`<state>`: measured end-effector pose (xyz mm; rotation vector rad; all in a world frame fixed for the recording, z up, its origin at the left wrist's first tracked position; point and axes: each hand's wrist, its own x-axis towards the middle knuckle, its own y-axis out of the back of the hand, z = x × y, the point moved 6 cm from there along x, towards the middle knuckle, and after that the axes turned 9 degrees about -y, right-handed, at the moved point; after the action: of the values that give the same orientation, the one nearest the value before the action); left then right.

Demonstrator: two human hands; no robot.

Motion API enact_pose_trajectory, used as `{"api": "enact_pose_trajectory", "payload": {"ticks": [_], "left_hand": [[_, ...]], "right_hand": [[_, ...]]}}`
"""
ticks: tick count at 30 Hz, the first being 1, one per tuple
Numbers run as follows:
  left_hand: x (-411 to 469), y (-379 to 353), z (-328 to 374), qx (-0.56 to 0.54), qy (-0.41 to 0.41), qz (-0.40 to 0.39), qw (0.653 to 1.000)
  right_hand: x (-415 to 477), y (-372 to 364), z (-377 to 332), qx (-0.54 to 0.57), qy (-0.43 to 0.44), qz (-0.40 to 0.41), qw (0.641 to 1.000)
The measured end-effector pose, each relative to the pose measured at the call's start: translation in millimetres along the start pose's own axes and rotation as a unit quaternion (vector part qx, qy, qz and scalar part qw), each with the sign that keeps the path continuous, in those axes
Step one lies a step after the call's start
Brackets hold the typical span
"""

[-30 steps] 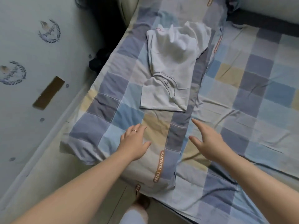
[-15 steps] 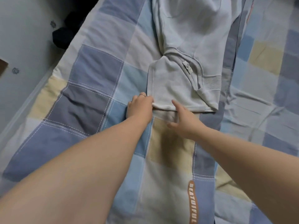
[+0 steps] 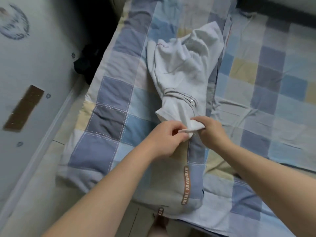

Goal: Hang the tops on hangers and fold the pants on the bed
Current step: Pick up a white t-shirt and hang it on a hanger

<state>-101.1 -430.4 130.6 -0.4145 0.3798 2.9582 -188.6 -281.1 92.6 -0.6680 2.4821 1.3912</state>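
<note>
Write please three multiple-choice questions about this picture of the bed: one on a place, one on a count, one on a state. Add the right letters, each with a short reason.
1. Where does the white garment lie?
A. on the checked quilt
B. on the floor
C. on a hanger

2. How many hands grip the garment?
A. none
B. one
C. two

3. In what state is the garment?
A. folded in a neat square
B. bunched and creased
C. spread flat

Answers:
1 A, since the quilt shows on every side of it.
2 C, since the left hand and the right hand both pinch its near end.
3 B, since the cloth is gathered into deep creases that run toward the hands.
</note>
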Motion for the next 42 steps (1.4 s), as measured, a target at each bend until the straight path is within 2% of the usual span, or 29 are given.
{"api": "enact_pose_trajectory", "payload": {"ticks": [3,5,10,12,14,16,19,23,26,28,31,33,37,40,42], "left_hand": [[-29.3,10.9,70.3,0.079,-0.053,0.126,0.987],[-50.2,13.8,117.5,0.065,-0.078,0.212,0.972],[-85.4,-8.2,203.8,0.027,-0.111,0.302,0.947],[-97.9,-30.5,220.2,0.021,-0.086,0.295,0.951],[-107.4,-66.1,229.2,0.037,-0.068,0.246,0.966],[-112.2,-107.8,231.9,0.074,-0.043,0.195,0.977],[-109.2,-163.8,233.0,0.094,-0.014,0.164,0.982],[-92.5,-223.5,234.3,0.094,0.054,0.107,0.988],[-80.8,-268.7,256.4,0.087,-0.007,0.073,0.994],[-76.7,-291.9,277.2,0.096,-0.057,0.074,0.991],[-71.3,-311.6,304.1,0.075,-0.089,0.082,0.99],[-67.6,-318.0,321.9,0.043,-0.108,0.089,0.989],[-65.2,-331.1,359.8,-0.054,-0.112,0.086,0.989],[-62.0,-334.0,390.8,-0.14,-0.097,0.108,0.979],[-61.7,-335.6,410.8,-0.165,-0.095,0.111,0.975]], "right_hand": [[-42.8,63.2,-18.4,0.028,0.0,0.033,0.999],[-74.2,111.3,-36.2,0.061,0.029,0.055,0.996],[-151.3,239.0,-76.1,0.152,0.086,0.117,0.978],[-182.7,289.6,-83.5,0.199,0.081,0.123,0.969],[-210.0,333.9,-85.9,0.26,0.083,0.122,0.954],[-232.4,371.8,-87.4,0.328,0.096,0.115,0.933],[-260.1,418.3,-81.7,0.418,0.11,0.098,0.897],[-283.6,462.7,-56.5,0.503,0.075,0.107,0.854],[-293.6,489.6,-31.1,0.552,0.054,0.114,0.824],[-298.3,508.8,-8.6,0.567,0.029,0.141,0.811],[-304.3,533.6,35.2,0.588,-0.012,0.167,0.791],[-314.8,539.1,66.2,0.566,-0.022,0.16,0.809],[-363.0,511.3,138.0,0.435,-0.045,0.193,0.878],[-399.3,454.2,180.6,0.424,-0.054,0.207,0.88],[-410.9,407.1,197.2,0.436,-0.084,0.172,0.879]]}}
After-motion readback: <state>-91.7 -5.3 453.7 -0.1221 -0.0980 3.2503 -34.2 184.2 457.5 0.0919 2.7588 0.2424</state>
